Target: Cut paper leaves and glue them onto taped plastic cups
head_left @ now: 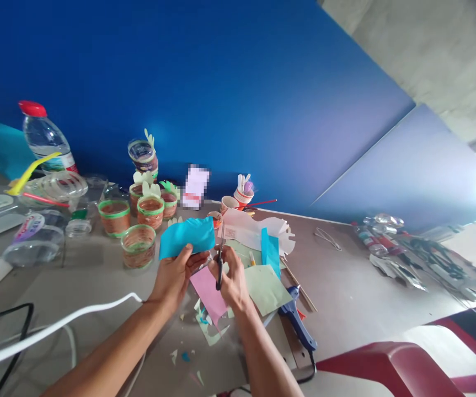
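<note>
Left hand [175,275] pinches blue paper [187,236]; right hand [231,278] closed round scissors [220,264] at paper's 4 o'clock corner, seemingly mid-cut. Cutting calls for taut paper.

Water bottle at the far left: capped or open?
Capped: the water bottle has its red cap on. Neither hand touches it; the left hand holds blue paper, the right hand scissors.

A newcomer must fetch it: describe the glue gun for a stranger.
On the grey table, look just right of the right hand, past the pale green paper. The glue gun lies there, the only dark blue tool, trailing a black cord.
</note>
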